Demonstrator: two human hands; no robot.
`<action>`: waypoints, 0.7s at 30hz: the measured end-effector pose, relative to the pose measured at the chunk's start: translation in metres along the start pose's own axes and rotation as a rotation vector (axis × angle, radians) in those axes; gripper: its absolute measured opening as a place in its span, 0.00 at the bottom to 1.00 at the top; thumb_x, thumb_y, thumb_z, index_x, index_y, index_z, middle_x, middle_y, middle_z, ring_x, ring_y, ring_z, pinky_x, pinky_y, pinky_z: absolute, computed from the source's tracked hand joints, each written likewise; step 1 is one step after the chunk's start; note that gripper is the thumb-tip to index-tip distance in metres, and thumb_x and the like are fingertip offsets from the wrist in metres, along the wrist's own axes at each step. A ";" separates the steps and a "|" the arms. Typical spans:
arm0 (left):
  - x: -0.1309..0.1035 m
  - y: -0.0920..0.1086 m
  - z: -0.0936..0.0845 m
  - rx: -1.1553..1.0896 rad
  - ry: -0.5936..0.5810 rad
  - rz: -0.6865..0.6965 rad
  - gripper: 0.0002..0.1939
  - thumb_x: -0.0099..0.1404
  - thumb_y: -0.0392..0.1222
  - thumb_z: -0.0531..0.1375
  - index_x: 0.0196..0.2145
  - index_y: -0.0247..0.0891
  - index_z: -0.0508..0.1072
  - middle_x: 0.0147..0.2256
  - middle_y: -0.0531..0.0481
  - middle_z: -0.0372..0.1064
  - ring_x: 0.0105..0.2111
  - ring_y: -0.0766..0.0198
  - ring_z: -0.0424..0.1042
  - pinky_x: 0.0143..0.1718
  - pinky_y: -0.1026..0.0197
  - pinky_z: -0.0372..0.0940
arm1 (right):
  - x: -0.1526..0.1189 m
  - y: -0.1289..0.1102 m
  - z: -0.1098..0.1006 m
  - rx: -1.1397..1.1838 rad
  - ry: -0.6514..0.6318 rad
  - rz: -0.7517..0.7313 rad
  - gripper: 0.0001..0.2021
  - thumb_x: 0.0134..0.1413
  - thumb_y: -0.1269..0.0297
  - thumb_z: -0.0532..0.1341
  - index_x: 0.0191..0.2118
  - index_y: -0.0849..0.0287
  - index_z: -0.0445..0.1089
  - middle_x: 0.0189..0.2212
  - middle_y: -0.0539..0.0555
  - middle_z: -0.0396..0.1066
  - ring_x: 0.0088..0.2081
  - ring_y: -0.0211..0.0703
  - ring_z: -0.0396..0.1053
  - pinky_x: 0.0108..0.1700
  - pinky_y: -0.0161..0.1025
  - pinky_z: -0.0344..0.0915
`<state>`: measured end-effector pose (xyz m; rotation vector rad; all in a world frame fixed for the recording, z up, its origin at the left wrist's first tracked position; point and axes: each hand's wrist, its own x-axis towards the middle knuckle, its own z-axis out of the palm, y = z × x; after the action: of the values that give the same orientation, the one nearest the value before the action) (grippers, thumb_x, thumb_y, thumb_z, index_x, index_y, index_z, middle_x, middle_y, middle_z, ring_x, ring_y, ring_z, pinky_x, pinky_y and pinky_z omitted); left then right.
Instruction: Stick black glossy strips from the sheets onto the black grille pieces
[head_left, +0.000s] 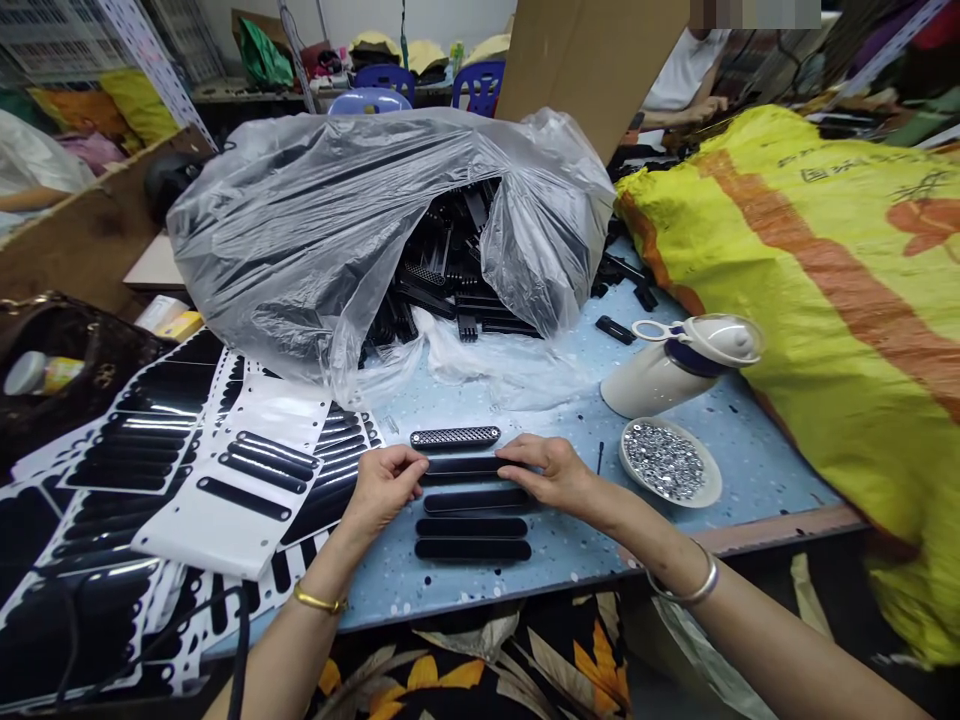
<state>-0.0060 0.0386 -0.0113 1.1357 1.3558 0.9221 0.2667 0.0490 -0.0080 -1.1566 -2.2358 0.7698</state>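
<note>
My left hand (385, 484) pinches the left end of a long black strip-shaped part (461, 469) with rounded ends. At its right end the fingers of my right hand (553, 472) are closed on the same part, which lies on or just above the blue table. Just beyond it is a similar part with a cross-hatched face (455, 437) and a small shiny spot at each end. Nearer to me, several smooth black parts (471, 527) lie in a stacked row. A sheet with black adhesive-looking strips (244, 500) is left of my left hand.
A grey plastic bag (315, 210) spills black parts (457, 280) at the back. A white bowl of small metal pieces (664, 462) and a white bottle (652, 375) stand right, beside a yellow sack (825, 260). More strip sheets (127, 440) cover the left. Another person (682, 75) sits behind.
</note>
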 end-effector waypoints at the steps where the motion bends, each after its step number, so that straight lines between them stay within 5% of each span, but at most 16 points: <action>1: 0.000 0.000 0.000 0.002 -0.002 0.002 0.11 0.51 0.47 0.67 0.23 0.36 0.78 0.14 0.54 0.68 0.16 0.66 0.71 0.17 0.69 0.63 | 0.000 0.000 -0.001 0.005 -0.003 0.009 0.10 0.61 0.66 0.63 0.45 0.58 0.80 0.40 0.59 0.80 0.40 0.46 0.78 0.44 0.43 0.75; 5: 0.001 -0.002 0.000 0.004 -0.009 0.006 0.12 0.51 0.48 0.67 0.24 0.36 0.78 0.14 0.54 0.68 0.15 0.67 0.70 0.17 0.69 0.62 | -0.003 0.001 -0.008 0.027 0.024 0.074 0.10 0.58 0.66 0.64 0.44 0.57 0.80 0.38 0.56 0.81 0.36 0.45 0.78 0.40 0.41 0.75; 12: 0.001 0.000 0.000 -0.001 -0.018 -0.004 0.11 0.51 0.47 0.66 0.24 0.36 0.77 0.14 0.54 0.67 0.16 0.66 0.70 0.18 0.68 0.62 | -0.016 0.001 -0.020 -0.154 0.314 0.232 0.12 0.61 0.61 0.59 0.34 0.56 0.80 0.29 0.55 0.80 0.29 0.46 0.76 0.33 0.40 0.71; 16: 0.001 0.000 0.003 0.037 -0.018 0.025 0.13 0.52 0.50 0.65 0.26 0.36 0.77 0.15 0.55 0.66 0.16 0.65 0.69 0.18 0.67 0.60 | -0.008 -0.013 0.003 -0.276 0.280 0.357 0.17 0.58 0.50 0.62 0.32 0.58 0.79 0.23 0.55 0.77 0.24 0.45 0.73 0.28 0.39 0.67; 21: -0.002 -0.001 0.013 0.292 0.077 0.244 0.11 0.54 0.49 0.64 0.27 0.40 0.81 0.17 0.54 0.69 0.19 0.65 0.66 0.23 0.65 0.57 | 0.015 -0.030 0.029 -0.436 0.153 0.495 0.24 0.50 0.38 0.64 0.27 0.58 0.76 0.26 0.59 0.78 0.31 0.53 0.76 0.32 0.41 0.64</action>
<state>0.0068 0.0352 -0.0135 1.5285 1.4694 0.9699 0.2235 0.0402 -0.0057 -1.9522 -2.0630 0.3482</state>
